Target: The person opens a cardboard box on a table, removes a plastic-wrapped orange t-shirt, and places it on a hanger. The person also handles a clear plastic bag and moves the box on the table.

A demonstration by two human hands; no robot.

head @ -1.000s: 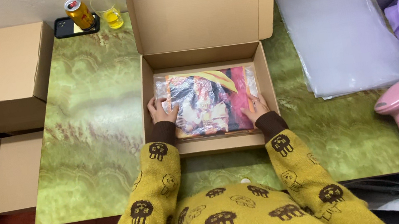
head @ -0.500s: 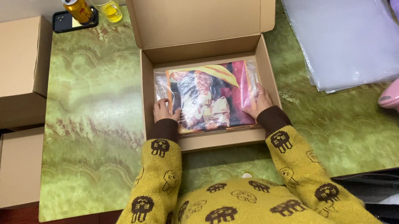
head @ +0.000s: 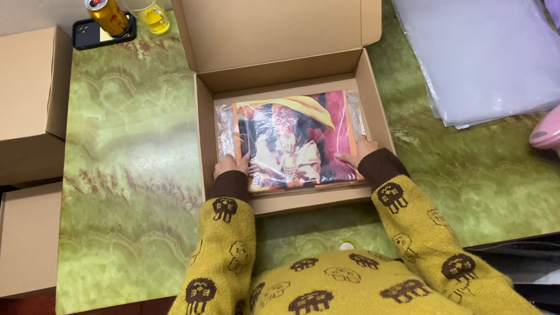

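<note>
The left hand [head: 230, 166] is resting with fingers laid flat on the near left corner of a colourful bagged garment [head: 296, 141], and the right hand [head: 358, 150] is pressing likewise on its near right corner. The garment is lying flat inside an open cardboard box [head: 302, 200], between the two hands. The box is sitting on a green marbled desk [head: 124, 167]. Far beyond the left hand, a can [head: 106, 13] and a glass [head: 148, 6] are standing; to the right of the right hand, clear bags [head: 485, 35] are lying stacked.

Both hands, left hand [head: 230, 165] and right hand [head: 360, 150], press the near corners of a plastic-wrapped colourful garment [head: 295, 141] (flat, snug) inside the open cardboard box [head: 273, 16].
</note>
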